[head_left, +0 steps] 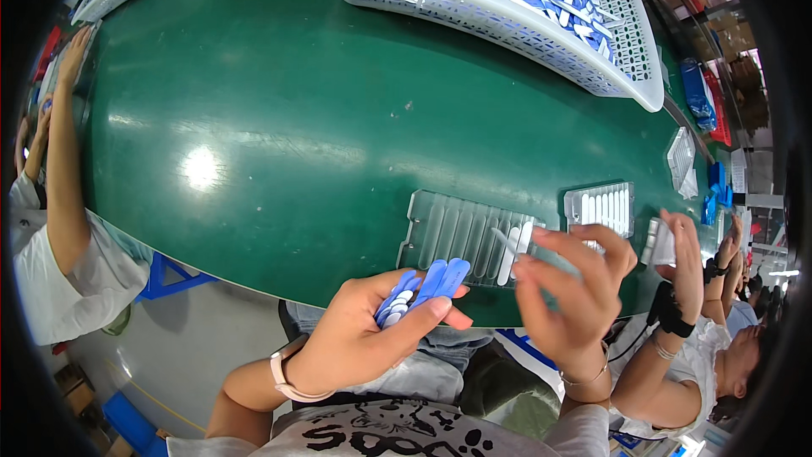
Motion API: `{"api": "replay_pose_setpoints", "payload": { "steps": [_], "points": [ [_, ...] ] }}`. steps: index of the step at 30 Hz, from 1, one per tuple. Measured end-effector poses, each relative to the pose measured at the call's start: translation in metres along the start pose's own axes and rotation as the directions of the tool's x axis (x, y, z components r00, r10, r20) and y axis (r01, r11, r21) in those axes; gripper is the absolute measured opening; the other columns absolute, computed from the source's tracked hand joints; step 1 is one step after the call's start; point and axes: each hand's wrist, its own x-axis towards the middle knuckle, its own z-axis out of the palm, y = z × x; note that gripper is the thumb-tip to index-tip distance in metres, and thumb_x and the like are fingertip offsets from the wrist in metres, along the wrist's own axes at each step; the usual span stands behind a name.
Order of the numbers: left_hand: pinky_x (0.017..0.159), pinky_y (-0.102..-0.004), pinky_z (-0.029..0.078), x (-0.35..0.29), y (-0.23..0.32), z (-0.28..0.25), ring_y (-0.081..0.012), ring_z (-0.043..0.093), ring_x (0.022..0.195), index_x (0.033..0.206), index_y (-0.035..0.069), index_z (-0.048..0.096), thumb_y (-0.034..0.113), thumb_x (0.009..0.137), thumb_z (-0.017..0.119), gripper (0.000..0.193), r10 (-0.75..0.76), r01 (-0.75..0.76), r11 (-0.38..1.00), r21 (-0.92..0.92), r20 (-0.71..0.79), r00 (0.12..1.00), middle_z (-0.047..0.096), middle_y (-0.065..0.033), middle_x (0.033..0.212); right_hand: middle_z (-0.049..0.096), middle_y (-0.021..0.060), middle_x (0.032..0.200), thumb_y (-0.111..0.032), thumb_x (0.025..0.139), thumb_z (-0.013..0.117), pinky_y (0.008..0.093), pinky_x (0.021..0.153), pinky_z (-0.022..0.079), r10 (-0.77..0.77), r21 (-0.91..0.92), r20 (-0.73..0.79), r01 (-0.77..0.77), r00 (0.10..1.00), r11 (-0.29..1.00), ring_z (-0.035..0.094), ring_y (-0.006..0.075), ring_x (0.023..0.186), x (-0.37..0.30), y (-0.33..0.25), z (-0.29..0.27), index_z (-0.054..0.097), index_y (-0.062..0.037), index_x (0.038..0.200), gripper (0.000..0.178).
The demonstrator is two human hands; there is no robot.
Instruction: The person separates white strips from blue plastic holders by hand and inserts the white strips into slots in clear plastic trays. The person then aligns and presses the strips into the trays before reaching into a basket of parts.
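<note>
My left hand point(359, 326) is closed around a fanned bunch of flat, round-ended blue-and-white strips point(437, 278), held above the table's near edge. To its right, my right hand point(579, 288), slightly blurred, hovers over the right end of a clear slotted plastic tray point(440, 222). A single tilted strip point(504, 239) shows at its thumb and index finger and appears pinched there. White strips lie upright in the tray's rightmost slots; those to the left show no strips. My right fingers partly cover the tray's right end.
A white perforated basket point(474, 10) heaped with blue and white strips stands at the back of the green table point(279, 118). Another tray point(622, 195) filled with white strips sits to the right. Co-workers' arms point(63, 152) reach in at both sides.
</note>
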Motion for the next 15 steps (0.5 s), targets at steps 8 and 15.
{"api": "replay_pose_setpoints", "payload": {
  "steps": [8, 15],
  "points": [
    [0.050, -0.0177, 0.035, 0.003, 0.001, 0.001, 0.0012, 0.041, 0.055, 0.101, -0.001, 0.064, 0.018, 0.092, 0.062, 0.021, 0.037, -0.037, 0.997, 0.070, 0.007, 0.999, 0.068, 0.0023, 0.077, 0.064, -0.0017, 0.112, -0.021, 0.065, 0.076, 0.0428, 0.082, 0.022, -0.091, -0.503, 0.134, 0.147, 0.987, 0.852, 0.049, 0.0241, 0.105, -0.014, -0.021, 0.004, 0.066, -0.0134, 0.079, 0.019],
    [0.039, -0.0192, 0.033, 0.006, 0.000, 0.003, -0.0024, 0.043, 0.044, 0.091, -0.002, 0.058, 0.010, 0.090, 0.061, 0.013, 0.081, -0.082, 0.992, 0.094, 0.010, 0.997, 0.070, -0.0154, 0.081, 0.064, 0.0010, 0.112, -0.028, 0.069, 0.074, 0.0413, 0.079, 0.025, -0.027, -0.428, 0.141, 0.085, 0.990, 0.900, 0.051, 0.0246, 0.099, -0.001, -0.023, 0.001, 0.068, -0.0093, 0.084, 0.024]
  ]
}}
